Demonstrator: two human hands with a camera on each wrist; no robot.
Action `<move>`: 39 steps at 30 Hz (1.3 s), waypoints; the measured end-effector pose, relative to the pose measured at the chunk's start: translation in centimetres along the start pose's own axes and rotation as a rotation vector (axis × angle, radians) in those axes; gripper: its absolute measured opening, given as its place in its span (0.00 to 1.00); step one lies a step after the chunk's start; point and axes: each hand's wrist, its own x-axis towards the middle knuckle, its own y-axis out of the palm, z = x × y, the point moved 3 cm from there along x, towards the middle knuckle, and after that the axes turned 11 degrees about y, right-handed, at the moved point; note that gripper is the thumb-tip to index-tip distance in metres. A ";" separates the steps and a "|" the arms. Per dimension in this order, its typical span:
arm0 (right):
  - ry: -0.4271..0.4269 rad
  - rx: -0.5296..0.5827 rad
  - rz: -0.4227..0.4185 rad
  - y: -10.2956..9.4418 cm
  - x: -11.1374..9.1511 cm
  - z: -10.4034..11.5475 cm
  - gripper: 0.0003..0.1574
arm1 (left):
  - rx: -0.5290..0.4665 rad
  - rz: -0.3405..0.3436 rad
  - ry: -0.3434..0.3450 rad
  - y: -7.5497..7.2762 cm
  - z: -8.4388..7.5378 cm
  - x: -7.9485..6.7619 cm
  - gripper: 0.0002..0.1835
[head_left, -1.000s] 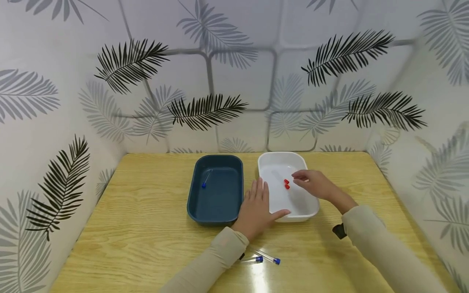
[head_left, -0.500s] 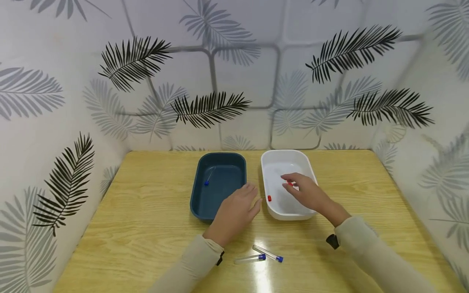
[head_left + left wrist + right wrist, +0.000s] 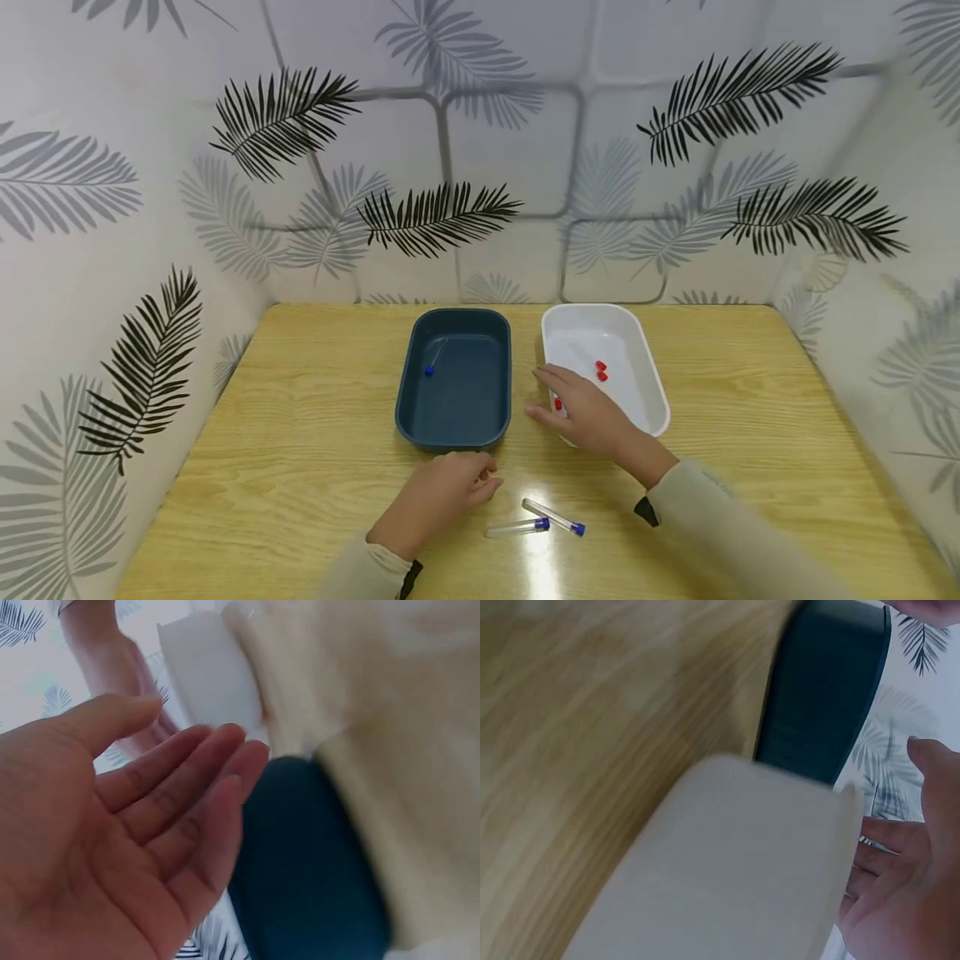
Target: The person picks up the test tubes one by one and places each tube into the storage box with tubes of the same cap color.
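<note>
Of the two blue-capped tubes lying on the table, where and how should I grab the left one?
Probably pinch the left tube mid-length on its clear body, coming from above with your left hand. It lies flat, clear body exposed on both sides, while its blue cap points right, close beside the other tube.

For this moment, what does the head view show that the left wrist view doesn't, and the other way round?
Only the head view: two blue-capped tubes on the table, small red pieces in the white tray, and another blue-capped tube inside the dark blue tray.

Only the left wrist view: the palm side of the left hand.

Both: the two trays, both hands (right hand), the wooden table and the leaf-patterned wall.
</note>
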 end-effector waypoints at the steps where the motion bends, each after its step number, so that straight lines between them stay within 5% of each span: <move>1: -0.015 -0.020 -0.010 0.3 0.0 0.4 0.44 | 0.001 0.025 -0.003 0.4 0.1 -0.3 0.11; 10: -0.052 -0.142 0.053 3.0 0.0 2.5 0.61 | -0.023 0.100 -0.011 3.1 0.6 -1.5 0.16; 21: -0.085 -0.249 -0.033 4.1 0.5 3.1 0.65 | -0.033 0.122 0.008 4.4 0.6 -1.1 0.15; 39: -0.043 -0.169 0.077 3.4 0.5 2.7 0.66 | 0.006 0.127 0.091 5.0 -0.7 0.0 0.10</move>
